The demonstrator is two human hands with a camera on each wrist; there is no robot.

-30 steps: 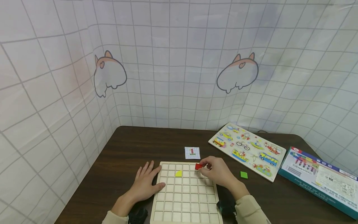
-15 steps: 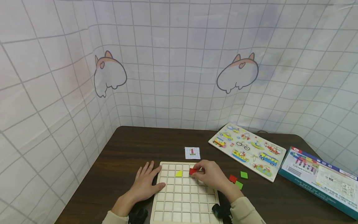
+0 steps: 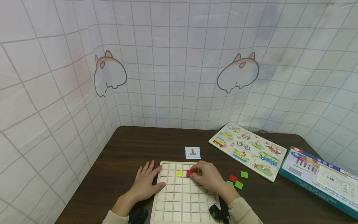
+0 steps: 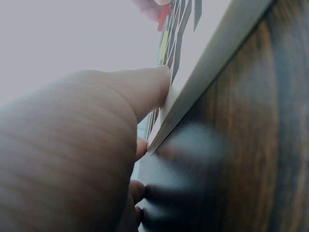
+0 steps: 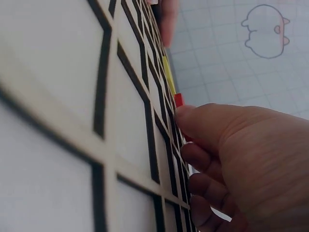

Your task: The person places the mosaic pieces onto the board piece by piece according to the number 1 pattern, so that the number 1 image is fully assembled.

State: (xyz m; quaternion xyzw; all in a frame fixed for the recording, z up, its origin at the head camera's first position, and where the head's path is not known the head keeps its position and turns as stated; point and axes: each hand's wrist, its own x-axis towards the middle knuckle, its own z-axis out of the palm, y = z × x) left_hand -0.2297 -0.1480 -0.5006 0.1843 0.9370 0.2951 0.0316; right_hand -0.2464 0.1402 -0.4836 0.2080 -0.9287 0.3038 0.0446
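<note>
A pale wooden grid board (image 3: pixel 173 205) lies on the dark table. In its second row sits a yellow tile with one rounded corner (image 3: pixel 179 173). My right hand (image 3: pixel 208 177) pinches a red square tile (image 3: pixel 189 173) between thumb and fingertips, one cell to the right of the yellow tile. In the right wrist view the red tile (image 5: pixel 179 100) shows at the thumb tip, close to the board's surface. My left hand (image 3: pixel 145 183) rests flat with fingers spread at the board's left edge, and its thumb (image 4: pixel 154 87) presses on the rim.
Beyond the board lies a small paper card with a grid pattern (image 3: pixel 192 152). To the right are a loose red tile (image 3: pixel 233 178) and green tiles (image 3: pixel 244 175). A vehicle picture puzzle (image 3: pixel 249 149) and a printed box (image 3: pixel 318 180) occupy the right side.
My right hand has moved left and slightly nearer, bringing the red tile beside the yellow one. Loose red and green tiles have come into view behind the wrist. The left hand stays put.
</note>
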